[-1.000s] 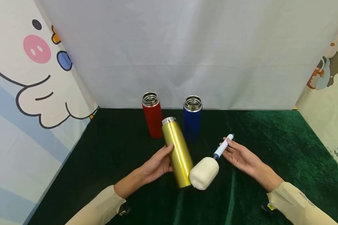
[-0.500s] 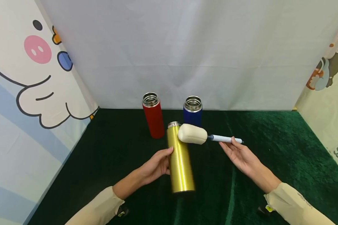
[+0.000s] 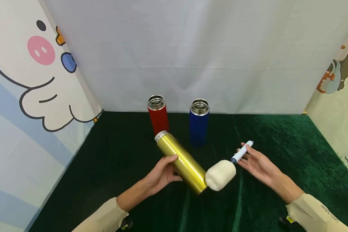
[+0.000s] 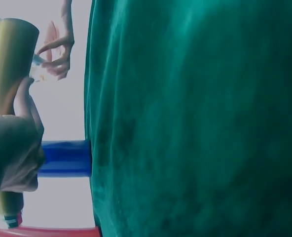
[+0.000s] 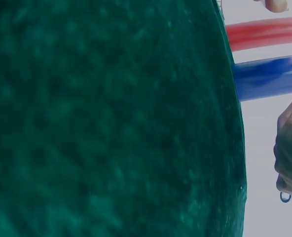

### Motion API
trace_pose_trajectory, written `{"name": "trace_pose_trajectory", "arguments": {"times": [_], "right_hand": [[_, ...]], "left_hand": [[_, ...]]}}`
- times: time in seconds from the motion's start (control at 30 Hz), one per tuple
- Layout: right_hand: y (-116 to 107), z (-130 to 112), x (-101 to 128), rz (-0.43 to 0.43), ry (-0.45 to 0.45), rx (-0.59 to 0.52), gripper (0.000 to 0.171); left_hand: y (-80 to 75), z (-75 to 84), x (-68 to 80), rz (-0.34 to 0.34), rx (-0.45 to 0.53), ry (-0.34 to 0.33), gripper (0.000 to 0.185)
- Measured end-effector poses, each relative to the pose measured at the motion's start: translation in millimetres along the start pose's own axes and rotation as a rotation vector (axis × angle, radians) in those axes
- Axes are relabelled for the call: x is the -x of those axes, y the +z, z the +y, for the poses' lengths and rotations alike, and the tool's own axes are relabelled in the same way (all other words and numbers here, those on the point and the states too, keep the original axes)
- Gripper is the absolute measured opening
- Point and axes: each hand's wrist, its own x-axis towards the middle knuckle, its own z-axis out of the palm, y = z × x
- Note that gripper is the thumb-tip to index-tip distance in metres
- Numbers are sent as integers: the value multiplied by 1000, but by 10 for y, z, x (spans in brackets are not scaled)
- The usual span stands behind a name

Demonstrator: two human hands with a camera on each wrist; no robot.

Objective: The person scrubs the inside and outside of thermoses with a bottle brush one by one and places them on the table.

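Gold flask (image 3: 181, 161) has tilted; sponge brush (image 3: 221, 174) dropped to its base.

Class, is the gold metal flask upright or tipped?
Tipped. The gold metal flask slants in the left hand, steel mouth up-left, base low by the cream sponge brush.

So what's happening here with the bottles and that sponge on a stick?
A person is handling a gold flask with a sponge bottle brush. The left hand grips the flask, tilted above the green cloth, open end pointing away. The right hand pinches the brush's handle, and its sponge head sits against the flask's bottom end. A red flask and a blue flask stand open behind.
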Motion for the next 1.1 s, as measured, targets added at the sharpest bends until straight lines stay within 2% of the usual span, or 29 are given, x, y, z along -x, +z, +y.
{"name": "trace_pose_trajectory", "arguments": {"times": [0.07,0.17,0.27,0.37,0.47,0.63,0.7,0.83,0.97,1.03,1.1], "right_hand": [[-25,-25,6,-21,-6,13,32],[-51,-55,10,1,-18,46,32],[-57,-63,3,35,-30,125,30],[-48,-54,-18,33,-37,192,28],[-31,-39,-38,-8,-45,185,30],[-18,-31,-48,-73,-64,36,32],[-32,-37,-50,-76,-71,13,33],[-38,-34,-61,-27,-82,112,30],[81,16,-82,-5,-69,232,32],[147,28,-94,-28,-61,229,33],[177,14,-99,-70,-57,177,33]], "left_hand": [[2,-18,9,36,16,4,45],[-1,-30,17,94,51,2,47],[-10,-25,18,144,92,0,48],[-17,-15,14,173,135,2,50],[-27,-9,11,190,165,0,54],[-46,-15,19,206,185,1,57],[-56,-12,21,215,189,8,57],[-65,5,31,230,208,30,53],[-66,13,29,233,230,35,49],[-70,13,22,229,235,29,49],[-77,14,20,225,234,23,51]]}}
